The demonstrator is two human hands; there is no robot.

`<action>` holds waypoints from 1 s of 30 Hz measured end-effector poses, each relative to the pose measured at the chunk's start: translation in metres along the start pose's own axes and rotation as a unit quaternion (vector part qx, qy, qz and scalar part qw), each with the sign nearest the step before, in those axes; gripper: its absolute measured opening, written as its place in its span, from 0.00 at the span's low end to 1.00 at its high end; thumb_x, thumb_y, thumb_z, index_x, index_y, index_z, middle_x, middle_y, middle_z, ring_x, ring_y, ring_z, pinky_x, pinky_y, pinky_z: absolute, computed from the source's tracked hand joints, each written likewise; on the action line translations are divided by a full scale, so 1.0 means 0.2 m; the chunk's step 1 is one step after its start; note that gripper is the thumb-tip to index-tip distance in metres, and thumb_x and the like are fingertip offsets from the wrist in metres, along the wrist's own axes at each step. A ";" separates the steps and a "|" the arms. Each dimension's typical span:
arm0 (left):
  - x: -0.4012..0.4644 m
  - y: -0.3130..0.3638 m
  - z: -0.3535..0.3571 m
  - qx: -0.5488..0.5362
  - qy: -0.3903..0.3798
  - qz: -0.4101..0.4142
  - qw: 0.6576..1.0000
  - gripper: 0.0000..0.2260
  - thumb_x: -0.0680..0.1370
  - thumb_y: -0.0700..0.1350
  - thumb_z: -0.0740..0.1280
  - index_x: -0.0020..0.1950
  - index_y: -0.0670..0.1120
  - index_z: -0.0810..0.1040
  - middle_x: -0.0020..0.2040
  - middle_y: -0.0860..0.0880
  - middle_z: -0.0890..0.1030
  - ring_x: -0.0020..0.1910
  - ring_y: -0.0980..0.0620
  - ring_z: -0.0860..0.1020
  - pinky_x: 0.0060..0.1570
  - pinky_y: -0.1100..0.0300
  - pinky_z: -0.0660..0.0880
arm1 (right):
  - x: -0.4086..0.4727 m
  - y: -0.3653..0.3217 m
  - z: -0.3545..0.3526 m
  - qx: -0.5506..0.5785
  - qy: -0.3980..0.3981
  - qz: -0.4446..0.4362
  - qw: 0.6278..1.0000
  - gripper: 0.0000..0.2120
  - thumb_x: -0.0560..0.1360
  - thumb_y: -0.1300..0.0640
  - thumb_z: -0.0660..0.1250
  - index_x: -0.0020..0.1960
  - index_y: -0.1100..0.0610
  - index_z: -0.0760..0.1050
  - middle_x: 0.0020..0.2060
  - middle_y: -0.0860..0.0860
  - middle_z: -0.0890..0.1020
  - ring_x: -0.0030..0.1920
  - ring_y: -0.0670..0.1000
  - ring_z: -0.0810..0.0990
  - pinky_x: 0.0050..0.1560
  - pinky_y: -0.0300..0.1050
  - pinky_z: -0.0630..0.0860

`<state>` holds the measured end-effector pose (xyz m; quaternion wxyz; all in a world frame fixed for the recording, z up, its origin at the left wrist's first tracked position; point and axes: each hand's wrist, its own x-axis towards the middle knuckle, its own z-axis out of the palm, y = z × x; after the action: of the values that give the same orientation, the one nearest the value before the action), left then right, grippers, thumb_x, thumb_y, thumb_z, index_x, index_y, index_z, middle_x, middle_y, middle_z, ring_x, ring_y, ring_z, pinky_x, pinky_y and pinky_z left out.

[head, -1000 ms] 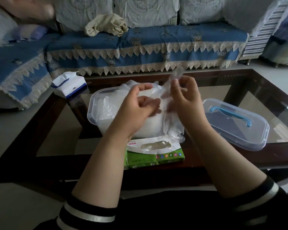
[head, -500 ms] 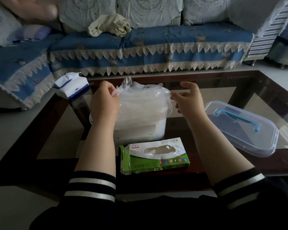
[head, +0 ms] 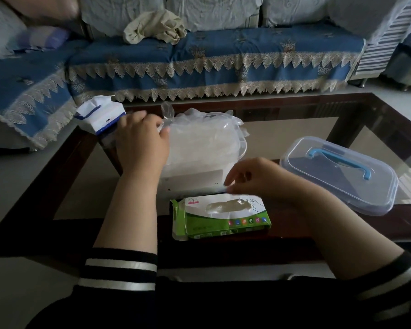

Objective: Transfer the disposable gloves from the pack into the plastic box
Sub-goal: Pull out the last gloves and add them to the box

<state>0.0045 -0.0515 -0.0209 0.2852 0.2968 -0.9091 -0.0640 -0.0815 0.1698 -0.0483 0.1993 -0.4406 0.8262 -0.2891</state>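
Observation:
The clear plastic box point(head: 237, 160) stands mid-table, heaped with translucent disposable gloves point(head: 204, 136). My left hand point(head: 141, 143) rests at the box's left side and pinches the edge of a glove there. In front of the box lies the green and white glove pack point(head: 221, 217), a glove showing in its top opening. Just above the pack's right end hovers my right hand point(head: 256, 179), blurred, fingers loosely curled and holding nothing.
The box's clear lid point(head: 339, 174) with a blue handle lies on the glass table point(head: 342, 129) at the right. A white and blue tissue pack point(head: 99, 113) sits at the table's back left corner. A blue-covered sofa point(head: 199, 55) runs behind.
My right hand has let go of the glove and dropped from beside the box down to the pack. My left hand has stayed at the box's left side with the glove.

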 end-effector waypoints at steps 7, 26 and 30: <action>-0.30 0.24 -0.09 -0.211 -0.338 0.099 0.912 0.07 0.78 0.49 0.69 0.54 0.50 0.82 0.46 0.56 0.82 0.47 0.58 0.79 0.49 0.62 0.75 | 0.00 0.04 0.22 -0.236 -0.049 -0.002 0.971 0.14 0.78 0.53 0.63 0.62 0.41 0.76 0.60 0.47 0.67 0.58 0.51 0.66 0.59 0.48 0.70; -0.41 0.17 0.25 0.012 -0.429 0.155 0.890 0.30 0.69 0.51 0.77 0.67 0.50 0.70 0.63 0.48 0.73 0.64 0.45 0.72 0.59 0.47 0.74 | -0.02 -0.01 0.19 -0.001 0.137 -0.021 0.990 0.04 0.79 0.57 0.61 0.46 0.51 0.71 0.42 0.44 0.75 0.40 0.43 0.73 0.42 0.42 0.69; -0.39 0.17 0.24 0.014 -0.443 0.166 0.881 0.28 0.70 0.50 0.76 0.65 0.46 0.70 0.60 0.49 0.72 0.62 0.46 0.72 0.60 0.47 0.73 | -0.04 -0.09 0.14 0.153 0.273 -0.023 0.950 0.09 0.81 0.59 0.57 0.43 0.52 0.69 0.33 0.45 0.79 0.32 0.40 0.74 0.35 0.36 0.69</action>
<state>0.0117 0.0185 -0.0875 -0.1446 0.0857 -0.9774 -0.1278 -0.0499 0.1602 -0.0571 0.0246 -0.3282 0.7844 -0.5257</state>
